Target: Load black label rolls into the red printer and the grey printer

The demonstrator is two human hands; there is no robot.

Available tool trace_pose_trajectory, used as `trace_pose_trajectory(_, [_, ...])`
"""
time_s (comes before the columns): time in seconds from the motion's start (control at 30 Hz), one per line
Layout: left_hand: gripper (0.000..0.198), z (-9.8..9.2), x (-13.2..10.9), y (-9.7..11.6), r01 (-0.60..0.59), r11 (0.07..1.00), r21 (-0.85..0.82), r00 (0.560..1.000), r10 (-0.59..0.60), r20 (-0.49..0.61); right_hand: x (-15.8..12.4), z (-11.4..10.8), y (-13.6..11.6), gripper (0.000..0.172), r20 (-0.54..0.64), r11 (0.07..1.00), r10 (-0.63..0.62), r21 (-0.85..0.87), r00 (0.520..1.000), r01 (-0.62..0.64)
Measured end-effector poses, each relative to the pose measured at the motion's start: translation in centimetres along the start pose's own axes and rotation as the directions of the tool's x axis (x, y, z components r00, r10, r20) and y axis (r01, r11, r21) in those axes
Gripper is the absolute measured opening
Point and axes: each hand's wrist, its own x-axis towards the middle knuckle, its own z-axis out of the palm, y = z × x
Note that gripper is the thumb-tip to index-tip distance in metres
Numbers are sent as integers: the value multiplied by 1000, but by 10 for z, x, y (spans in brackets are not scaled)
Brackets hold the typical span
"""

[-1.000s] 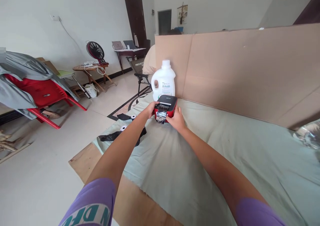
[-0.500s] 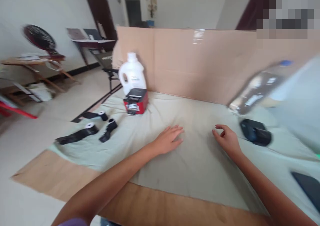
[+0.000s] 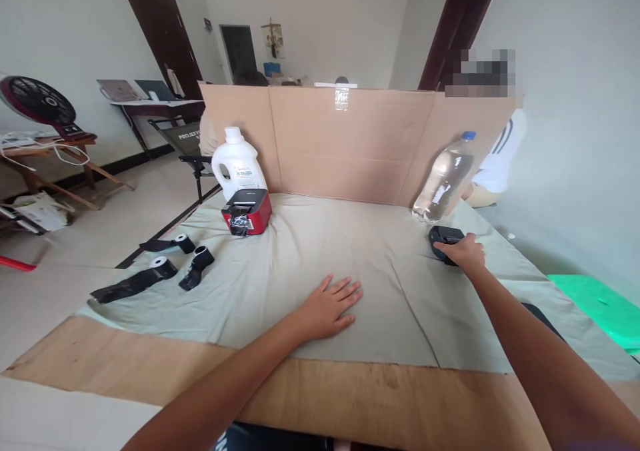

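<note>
My left hand [image 3: 330,309] lies flat on the pale cloth [image 3: 330,238], fingers spread and holding nothing. At the right, my right hand [image 3: 465,251] grips a small black boxy device [image 3: 444,241], its thumb along the near side; part of the device is hidden behind the hand. Just behind it a clear plastic bottle [image 3: 447,179] with a blue cap leans against the cardboard. Over at the left stands a red and black box-shaped machine [image 3: 254,212], with crumpled dark film at its front. Rolls of black film [image 3: 159,269] lie partly unwound on the cloth's left side.
A cardboard screen [image 3: 345,144] closes off the back of the table. A white jug [image 3: 241,164] stands behind the red machine. A dark flat object [image 3: 543,319] lies under my right forearm. Beyond the right edge is a green plastic surface [image 3: 597,308]. A person sits behind the screen.
My right hand has moved to the right from above the cloth and closed on the black device. My left hand has settled flat on the cloth. The camera view has shifted.
</note>
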Motion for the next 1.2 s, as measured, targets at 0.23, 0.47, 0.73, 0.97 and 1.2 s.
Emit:
trace_pose_trajectory(0.23, [62, 6, -6, 1, -27, 998, -55, 999, 26, -20, -123, 31, -65, 98, -28, 950, -230, 209, 973, 230])
trace_pose_trajectory(0.47, [58, 2, -14, 4, -56, 991, -120, 995, 46, -84, -227, 96, -129, 94, -3, 898, -332, 306, 943, 317])
trace_pose_trajectory(0.73, [53, -4, -14, 6, -54, 980, -189, 992, 31, -123, -231, 109, -121, 111, -47, 873, -418, 256, 907, 415])
trace_pose_trajectory(0.97, [36, -13, -14, 0, -15, 959, -283, 973, -51, -223, -176, 91, -109, 78, 53, 776, -444, 522, 895, 354])
trace_pose_trajectory(1.2, [34, -14, -14, -23, 213, 543, -812, 817, -555, -157, -173, 120, -102, 60, 32, 734, -425, 596, 905, 324])
